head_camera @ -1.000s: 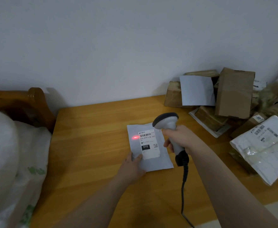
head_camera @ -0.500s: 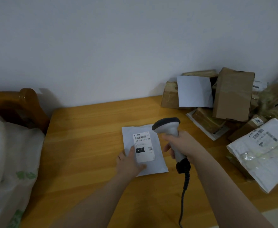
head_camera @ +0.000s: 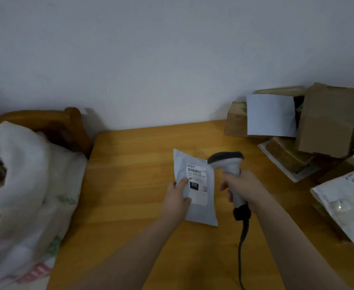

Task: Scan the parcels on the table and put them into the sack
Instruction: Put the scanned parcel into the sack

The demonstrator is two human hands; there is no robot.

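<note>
Your left hand [head_camera: 177, 198] pinches the left edge of the white parcel [head_camera: 201, 212], thumb on top beside its label, at the middle of the bench [head_camera: 130, 174]. Whether it lies flat there is unclear. Your right hand [head_camera: 245, 189] is wrapped round the handle of the scanner [head_camera: 226, 161], just right of the parcel. The white sack [head_camera: 21, 185] sits off the bench's left end, and more parcels [head_camera: 326, 122] are piled far right.

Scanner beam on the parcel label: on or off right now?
Off, it seems: no red spot shows on the white label of the grey plastic mailer, beside the grey handheld scanner in the right hand.
</note>
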